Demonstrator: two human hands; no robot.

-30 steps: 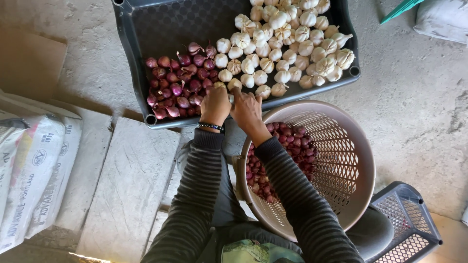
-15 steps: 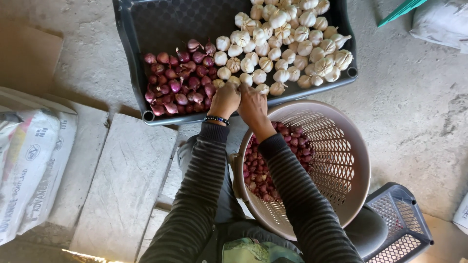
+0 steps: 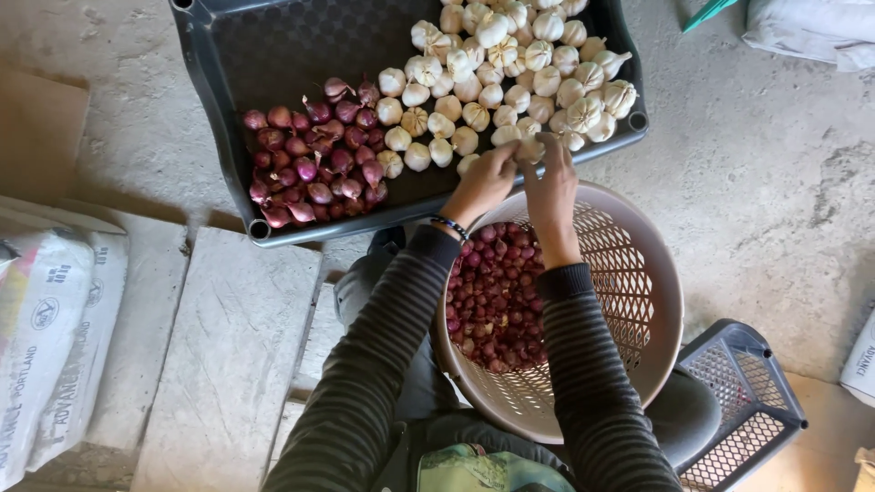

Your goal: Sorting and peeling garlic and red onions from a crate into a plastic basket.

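Observation:
Both hands meet over the near rim of a dark plastic tray (image 3: 219, 109). My left hand (image 3: 481, 182) and my right hand (image 3: 550, 182) together pinch one white garlic bulb (image 3: 529, 148) at the edge of the tray's garlic pile (image 3: 510, 64). A heap of red shallots (image 3: 314, 155) fills the tray's left part. Below my wrists stands a beige perforated basket (image 3: 638, 310) with more red shallots (image 3: 497, 301) in its left half. A beaded bracelet sits on my left wrist.
Printed sacks (image 3: 46, 337) lie at the left on flat concrete slabs (image 3: 228, 346). A small dark mesh crate (image 3: 743, 401) stands at the lower right beside the basket. Another white sack (image 3: 811, 27) lies at the top right on the rough concrete floor.
Both hands have shifted right along the tray's near rim, from beside the shallots to the garlic pile, where they now grip a garlic bulb.

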